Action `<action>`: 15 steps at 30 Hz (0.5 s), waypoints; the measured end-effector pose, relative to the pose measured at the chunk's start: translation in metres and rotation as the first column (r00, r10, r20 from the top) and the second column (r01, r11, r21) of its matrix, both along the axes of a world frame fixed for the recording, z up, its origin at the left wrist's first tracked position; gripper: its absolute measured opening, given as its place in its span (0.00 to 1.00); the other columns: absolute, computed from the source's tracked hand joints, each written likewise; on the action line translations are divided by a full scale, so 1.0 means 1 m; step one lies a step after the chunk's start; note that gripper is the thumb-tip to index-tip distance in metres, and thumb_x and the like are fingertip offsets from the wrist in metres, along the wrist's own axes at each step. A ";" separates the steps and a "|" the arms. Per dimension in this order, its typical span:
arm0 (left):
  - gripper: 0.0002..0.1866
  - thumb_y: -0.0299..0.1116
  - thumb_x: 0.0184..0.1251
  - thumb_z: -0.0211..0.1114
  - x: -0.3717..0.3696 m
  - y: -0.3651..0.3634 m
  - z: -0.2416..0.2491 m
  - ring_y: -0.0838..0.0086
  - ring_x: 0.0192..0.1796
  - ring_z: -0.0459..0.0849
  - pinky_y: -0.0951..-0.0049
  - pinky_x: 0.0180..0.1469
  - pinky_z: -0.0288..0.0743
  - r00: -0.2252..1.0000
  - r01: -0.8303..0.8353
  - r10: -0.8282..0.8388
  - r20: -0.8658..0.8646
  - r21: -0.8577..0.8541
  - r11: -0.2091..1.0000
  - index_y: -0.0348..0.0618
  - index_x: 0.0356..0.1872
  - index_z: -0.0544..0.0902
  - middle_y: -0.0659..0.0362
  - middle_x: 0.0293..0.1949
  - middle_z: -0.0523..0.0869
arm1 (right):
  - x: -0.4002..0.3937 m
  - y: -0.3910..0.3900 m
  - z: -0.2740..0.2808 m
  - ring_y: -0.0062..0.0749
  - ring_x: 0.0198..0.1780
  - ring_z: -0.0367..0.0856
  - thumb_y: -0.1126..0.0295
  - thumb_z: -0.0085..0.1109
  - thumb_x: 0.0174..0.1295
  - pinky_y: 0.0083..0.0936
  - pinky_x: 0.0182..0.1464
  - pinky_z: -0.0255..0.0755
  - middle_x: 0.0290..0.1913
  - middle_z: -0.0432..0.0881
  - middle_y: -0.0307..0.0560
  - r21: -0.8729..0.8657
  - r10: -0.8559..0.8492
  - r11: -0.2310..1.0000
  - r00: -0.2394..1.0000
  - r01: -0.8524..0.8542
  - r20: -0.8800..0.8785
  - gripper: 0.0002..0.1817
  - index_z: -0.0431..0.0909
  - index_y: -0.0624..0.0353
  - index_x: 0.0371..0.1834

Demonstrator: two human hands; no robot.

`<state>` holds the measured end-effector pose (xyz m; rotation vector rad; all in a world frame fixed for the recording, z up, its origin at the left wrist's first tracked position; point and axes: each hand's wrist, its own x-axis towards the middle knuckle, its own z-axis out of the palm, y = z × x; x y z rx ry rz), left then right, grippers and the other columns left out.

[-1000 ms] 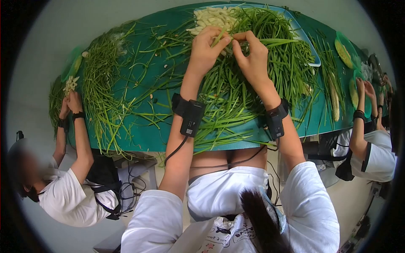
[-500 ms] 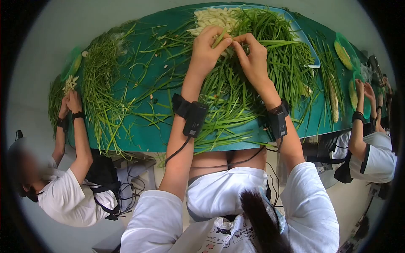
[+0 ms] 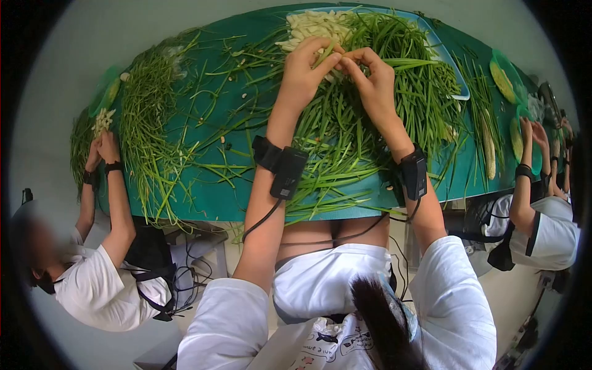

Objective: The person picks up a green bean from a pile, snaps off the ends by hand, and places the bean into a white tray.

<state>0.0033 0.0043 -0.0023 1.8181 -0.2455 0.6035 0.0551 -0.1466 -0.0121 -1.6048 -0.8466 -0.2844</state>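
Observation:
Above the piled greens, my left hand (image 3: 310, 66) and my right hand (image 3: 372, 75) meet at their fingertips. A short length of green stalk (image 3: 324, 53) shows between my left thumb and forefinger. My right thumb and forefinger pinch at its end, where any small piece is hidden by the fingers. Long green stalks (image 3: 407, 92) lie heaped under and to the right of my hands, partly on a blue-rimmed tray (image 3: 453, 65). Just beyond my left hand sits a heap of pale, cream-coloured pieces (image 3: 320, 26).
Thinner greens (image 3: 148, 117) cover the left of the green table (image 3: 240, 206). At the left edge, a co-worker's hands (image 3: 105, 148) are beside pale pieces. Another co-worker's hands (image 3: 533, 126) are at far right, near green mesh baskets (image 3: 507, 77) and a corn cob (image 3: 489, 151).
Both hands stay at nearly the same spot, with my right hand shifted slightly right and its fingers a little closer over the left fingertips. The piles look the same.

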 end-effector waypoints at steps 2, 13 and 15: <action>0.10 0.30 0.68 0.62 0.002 0.000 -0.002 0.82 0.40 0.77 0.80 0.42 0.72 0.996 0.088 -0.085 0.028 -0.127 0.988 0.33 0.44 0.81 0.62 0.42 0.78 | 0.001 0.001 -0.002 0.22 0.32 0.78 0.72 0.62 0.62 0.21 0.35 0.71 0.30 0.83 0.44 0.022 -0.005 1.000 1.000 0.005 0.005 0.07 0.79 0.66 0.37; 0.10 0.31 0.60 0.66 -0.003 -0.002 0.005 0.70 0.38 0.80 0.72 0.41 0.71 0.990 -0.081 0.081 0.116 -0.003 0.997 0.35 0.37 0.83 0.55 0.35 0.81 | -0.004 0.004 0.003 0.20 0.34 0.80 0.74 0.64 0.60 0.18 0.40 0.73 0.32 0.85 0.43 0.102 -0.013 0.995 0.998 0.019 -0.059 0.08 0.79 0.68 0.39; 0.10 0.31 0.59 0.67 -0.002 -0.001 0.002 0.71 0.38 0.80 0.73 0.41 0.71 0.990 -0.068 0.071 0.124 -0.027 0.997 0.35 0.37 0.83 0.55 0.34 0.81 | -0.004 0.003 0.003 0.19 0.35 0.80 0.74 0.64 0.59 0.18 0.40 0.73 0.33 0.85 0.42 0.092 -0.012 0.996 0.997 0.019 -0.072 0.09 0.79 0.68 0.39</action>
